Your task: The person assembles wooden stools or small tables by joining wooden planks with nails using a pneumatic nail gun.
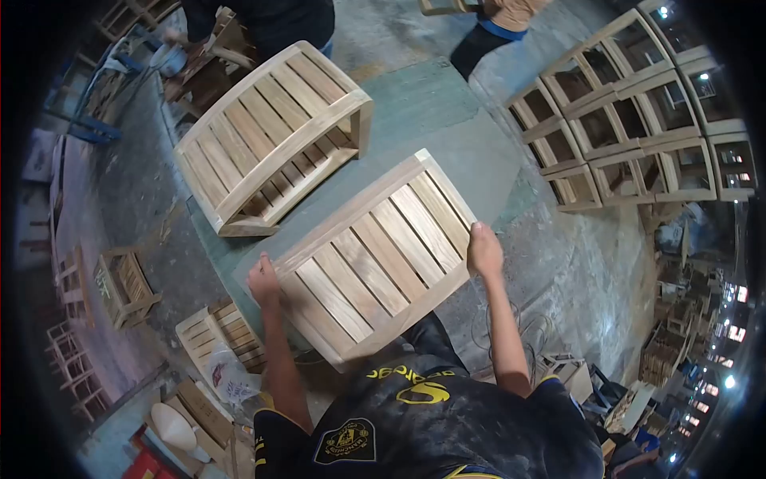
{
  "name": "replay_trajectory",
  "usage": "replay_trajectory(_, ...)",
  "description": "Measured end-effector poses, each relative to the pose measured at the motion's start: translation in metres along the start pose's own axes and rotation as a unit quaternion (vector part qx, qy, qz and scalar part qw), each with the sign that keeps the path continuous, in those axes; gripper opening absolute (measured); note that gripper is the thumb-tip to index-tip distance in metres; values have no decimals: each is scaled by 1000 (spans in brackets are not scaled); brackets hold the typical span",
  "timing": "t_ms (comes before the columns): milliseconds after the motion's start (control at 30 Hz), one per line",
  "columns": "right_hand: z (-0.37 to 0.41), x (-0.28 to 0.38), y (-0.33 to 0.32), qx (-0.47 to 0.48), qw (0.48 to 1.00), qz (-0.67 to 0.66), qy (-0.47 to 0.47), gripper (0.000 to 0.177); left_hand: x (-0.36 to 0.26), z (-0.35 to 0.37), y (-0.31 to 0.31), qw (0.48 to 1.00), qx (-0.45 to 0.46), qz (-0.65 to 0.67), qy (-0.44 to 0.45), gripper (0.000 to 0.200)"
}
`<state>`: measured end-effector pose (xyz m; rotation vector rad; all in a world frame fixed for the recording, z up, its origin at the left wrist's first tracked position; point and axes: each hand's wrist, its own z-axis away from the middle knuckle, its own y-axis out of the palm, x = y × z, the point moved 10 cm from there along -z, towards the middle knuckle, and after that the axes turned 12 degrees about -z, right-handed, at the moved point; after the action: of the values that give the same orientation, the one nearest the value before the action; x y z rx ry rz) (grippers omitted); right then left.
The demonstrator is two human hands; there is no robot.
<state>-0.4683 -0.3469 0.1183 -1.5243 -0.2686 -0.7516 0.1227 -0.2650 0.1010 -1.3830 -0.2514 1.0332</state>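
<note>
Far left: small wooden crate (124,287) stood on the floor. Left hand (263,279) was clenched on the left rail of a slatted wooden frame (375,255), fingers wrapped over the edge. The frame sat tilted between both hands, slats up, its far end over the green desk (431,104); contact with the desk could not be told. A second slatted frame (271,136) lay on the desk beyond it, just apart. Right hand (483,249) gripped the frame's right rail. Far right: stacked frames (630,120) stood piled. A co-worker (511,12) stood at the top edge.
</note>
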Motion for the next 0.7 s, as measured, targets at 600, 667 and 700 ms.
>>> replay_trajectory(600, 0, 22, -8, -10, 994, 68, 89, 56, 15, 1, -4, 989, -30, 129, -61, 54)
replay_trajectory(667, -18, 31, 7, 28, 995, 16, 91, 58, 58, 0, 10, 964, -136, 226, -40, 58)
replay_trajectory(700, -30, 37, 14, 46, 995, -10, 91, 60, 80, 13, 25, 948, -98, 280, -117, 60)
